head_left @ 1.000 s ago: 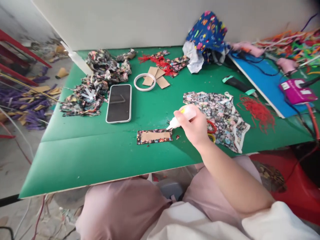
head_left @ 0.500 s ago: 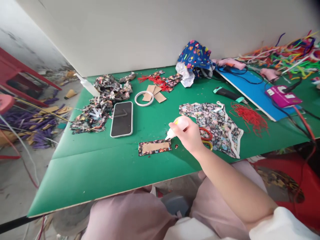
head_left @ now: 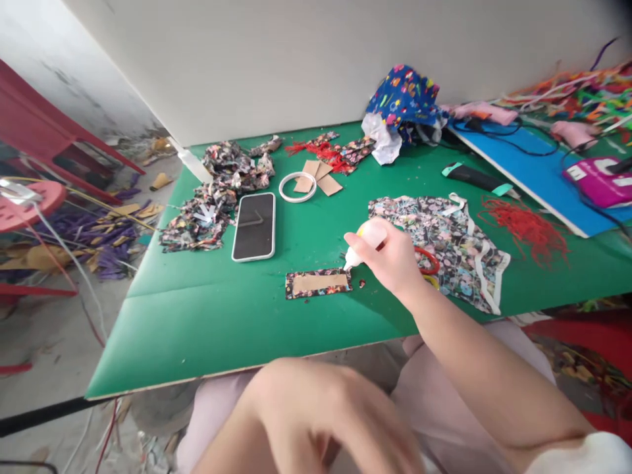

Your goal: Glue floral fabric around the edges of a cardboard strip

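My right hand (head_left: pixel 395 260) is closed round a small white squeeze bottle (head_left: pixel 374 234) with a narrow nozzle. Its tip points down at the right end of a floral fabric strip (head_left: pixel 318 290), which has a tan cardboard piece (head_left: pixel 320 284) lying along its middle. My left hand (head_left: pixel 316 408), somewhat blurred, hovers low in front of the table edge over my lap. Its fingers hang bent and apart with nothing visible in them; the fingertips are partly out of view. Behind my right wrist, red and yellow scissor handles (head_left: pixel 428 260) show beside a floral cloth (head_left: pixel 444 253).
A phone (head_left: pixel 255 227), a white ring (head_left: pixel 297 187) and cardboard pieces (head_left: pixel 316 176) lie beyond the strip. Fabric scraps (head_left: pixel 197 220) are at left. A cutter (head_left: pixel 478 181), red threads (head_left: pixel 526 227) and a blue board (head_left: pixel 523 168) with cables occupy the right.
My left hand has come into view at the bottom. The camera view has shifted, so the table appears further right. My right hand keeps the bottle near the strip's right end.
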A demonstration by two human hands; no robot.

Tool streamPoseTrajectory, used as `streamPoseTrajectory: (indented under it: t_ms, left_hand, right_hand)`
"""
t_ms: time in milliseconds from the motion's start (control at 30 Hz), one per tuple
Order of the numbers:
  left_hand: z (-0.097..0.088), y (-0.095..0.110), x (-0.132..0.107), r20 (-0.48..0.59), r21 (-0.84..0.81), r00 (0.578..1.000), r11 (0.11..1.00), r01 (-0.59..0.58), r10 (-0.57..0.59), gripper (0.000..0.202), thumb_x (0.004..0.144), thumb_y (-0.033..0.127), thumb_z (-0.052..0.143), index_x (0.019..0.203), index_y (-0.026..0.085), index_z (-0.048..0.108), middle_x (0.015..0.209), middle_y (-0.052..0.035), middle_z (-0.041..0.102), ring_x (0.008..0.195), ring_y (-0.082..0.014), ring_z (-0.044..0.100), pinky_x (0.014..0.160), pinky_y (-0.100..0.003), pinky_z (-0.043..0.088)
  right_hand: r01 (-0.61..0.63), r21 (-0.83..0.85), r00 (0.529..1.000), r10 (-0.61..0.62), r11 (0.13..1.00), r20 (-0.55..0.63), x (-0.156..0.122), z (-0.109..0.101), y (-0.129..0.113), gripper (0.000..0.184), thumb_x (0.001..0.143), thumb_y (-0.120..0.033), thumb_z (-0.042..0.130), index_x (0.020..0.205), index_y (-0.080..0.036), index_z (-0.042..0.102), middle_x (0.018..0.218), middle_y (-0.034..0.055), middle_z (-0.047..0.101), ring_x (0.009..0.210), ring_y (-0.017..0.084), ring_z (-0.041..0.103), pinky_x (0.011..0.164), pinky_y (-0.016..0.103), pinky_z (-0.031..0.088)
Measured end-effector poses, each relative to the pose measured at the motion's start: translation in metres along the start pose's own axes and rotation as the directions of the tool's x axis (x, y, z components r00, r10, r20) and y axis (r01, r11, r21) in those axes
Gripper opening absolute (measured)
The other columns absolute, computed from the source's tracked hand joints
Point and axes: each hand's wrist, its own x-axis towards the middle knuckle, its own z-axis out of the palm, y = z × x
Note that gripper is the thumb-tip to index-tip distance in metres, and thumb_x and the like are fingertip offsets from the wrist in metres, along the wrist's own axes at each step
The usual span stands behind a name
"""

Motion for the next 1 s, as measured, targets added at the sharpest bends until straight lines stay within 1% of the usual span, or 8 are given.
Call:
streamPoseTrajectory:
  t_ms: [67,100,167,267,367,533,733,1000]
  left_hand:
    - [-0.010,-0.018,0.021,-0.060,-0.070,0.997,0.996,0.053,-0.057,0.032,0.094,0.041,0.038,0.109,0.026,0.063,0.106,-0.0045,0.063,0.097,-0.0135,0.060,0.080,-0.021,0.050]
    - [-0.013,-0.024,0.031,-0.113,-0.154,0.975,0.973,0.173,-0.191,0.030,0.094,0.038,0.040,0.107,0.024,0.063,0.102,-0.0046,0.065,0.092,-0.0131,0.061,0.079,-0.022,0.050]
    - [-0.016,-0.030,0.047,-0.248,-0.222,0.838,0.871,0.439,-0.486,0.029,0.094,0.031,0.041,0.094,0.018,0.066,0.087,-0.0045,0.066,0.082,-0.0145,0.061,0.077,-0.027,0.052]
    - [-0.012,-0.033,0.056,-0.384,-0.151,0.729,0.818,0.555,-0.566,0.029,0.093,0.027,0.042,0.084,0.015,0.066,0.081,-0.0065,0.066,0.088,-0.0189,0.061,0.080,-0.033,0.053]
    - [-0.006,-0.034,0.050,-0.410,-0.060,0.684,0.766,0.640,-0.603,0.026,0.091,0.027,0.045,0.085,0.013,0.066,0.089,-0.0102,0.066,0.097,-0.0226,0.061,0.087,-0.039,0.052]
    - [0.000,-0.036,0.042,-0.404,0.031,0.610,0.655,0.755,-0.682,0.023,0.089,0.029,0.049,0.093,0.012,0.065,0.100,-0.0132,0.067,0.099,-0.0265,0.062,0.083,-0.042,0.055]
    - [0.004,-0.037,0.048,-0.415,0.059,0.601,0.638,0.767,-0.683,0.025,0.087,0.029,0.051,0.097,0.011,0.066,0.108,-0.0154,0.066,0.104,-0.0284,0.061,0.092,-0.042,0.051]
    - [0.004,-0.037,0.050,-0.407,0.008,0.592,0.645,0.764,-0.696,0.026,0.088,0.030,0.049,0.098,0.013,0.067,0.108,-0.0133,0.066,0.106,-0.0293,0.060,0.091,-0.044,0.051]
  right_hand:
    - [0.070,-0.067,0.997,-0.071,0.995,-0.019,0.001,-0.001,-0.005,0.032,0.075,-0.049,0.062,0.067,-0.020,0.053,0.054,-0.0054,0.049,0.050,0.009,0.043,0.052,0.023,0.032]
    - [0.103,-0.100,0.994,-0.106,0.990,-0.026,0.002,-0.002,-0.009,0.031,0.075,-0.048,0.062,0.067,-0.020,0.053,0.054,-0.0053,0.049,0.051,0.009,0.043,0.053,0.023,0.032]
    - [0.154,-0.150,0.986,-0.161,0.977,-0.039,0.005,-0.002,-0.015,0.031,0.074,-0.048,0.063,0.067,-0.020,0.052,0.054,-0.0055,0.047,0.052,0.009,0.042,0.055,0.023,0.031]
    - [0.169,-0.138,0.985,-0.173,0.976,-0.022,0.012,-0.002,-0.023,0.033,0.072,-0.050,0.064,0.065,-0.020,0.052,0.052,-0.0060,0.044,0.051,0.008,0.039,0.054,0.022,0.028]
    - [0.154,-0.080,0.988,-0.153,0.985,0.018,0.018,-0.001,-0.025,0.038,0.069,-0.054,0.065,0.061,-0.019,0.051,0.050,-0.0063,0.042,0.051,0.007,0.037,0.053,0.022,0.025]
    - [0.198,-0.124,0.980,-0.194,0.972,0.048,0.024,0.002,-0.018,0.043,0.074,-0.059,0.058,0.060,-0.019,0.048,0.050,-0.0057,0.042,0.049,0.007,0.037,0.051,0.022,0.025]
    - [0.218,-0.170,0.976,-0.216,0.961,0.034,0.025,0.008,-0.012,0.046,0.076,-0.063,0.054,0.060,-0.021,0.043,0.051,-0.0050,0.044,0.047,0.008,0.040,0.049,0.024,0.029]
    - [0.196,-0.179,0.981,-0.192,0.964,0.037,0.020,0.015,-0.009,0.047,0.076,-0.065,0.051,0.062,-0.021,0.042,0.051,-0.0044,0.045,0.047,0.009,0.040,0.049,0.024,0.031]
